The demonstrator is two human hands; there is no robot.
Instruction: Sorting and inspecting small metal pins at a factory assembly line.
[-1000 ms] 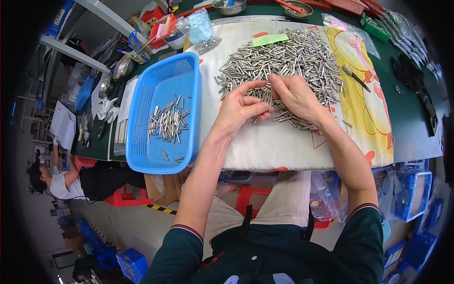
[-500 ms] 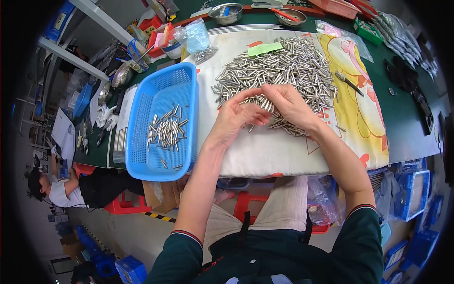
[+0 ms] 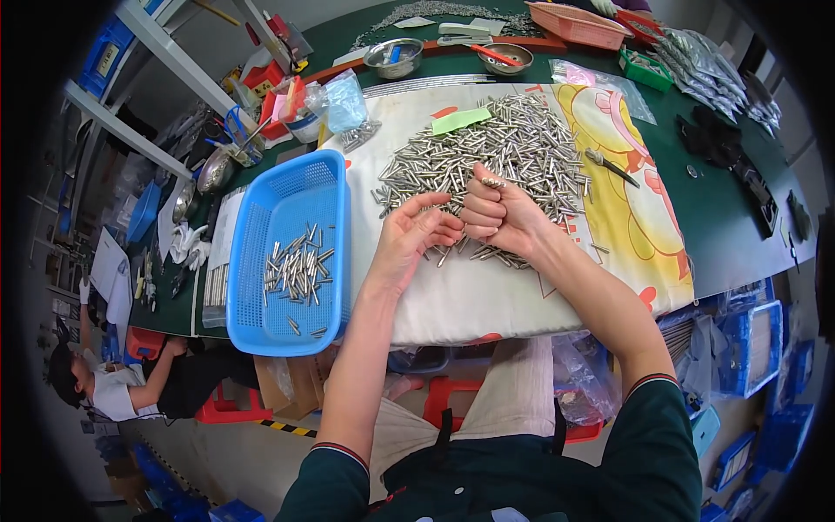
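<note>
A large heap of short, pointed metal pins (image 3: 531, 135) lies on the patterned cloth (image 3: 522, 304), with a strip of green paper (image 3: 461, 121) on top. Over the heap's near side, my right hand (image 3: 509, 219) is closed in a fist around a small bundle of pins (image 3: 492, 182); their ends poke out above the index finger. Just left of it, my left hand (image 3: 407, 239) has its fingers loosely curved and apart, with nothing visible in them. To the left stands a blue plastic basket (image 3: 283, 191) with a smaller group of pins (image 3: 300, 274) in it.
A dark-handled tool (image 3: 613, 168) lies right of the heap. Metal bowls (image 3: 393, 57), a clear bag (image 3: 345, 100) and a pink basket (image 3: 578, 26) line the back of the green table. At far left sits another person (image 3: 122, 391). Blue crates (image 3: 752, 348) stand at lower right.
My hands have parted slightly and come lower. The right hand has turned into an upright fist, so the pin ends now show. The whole view has shifted a little.
</note>
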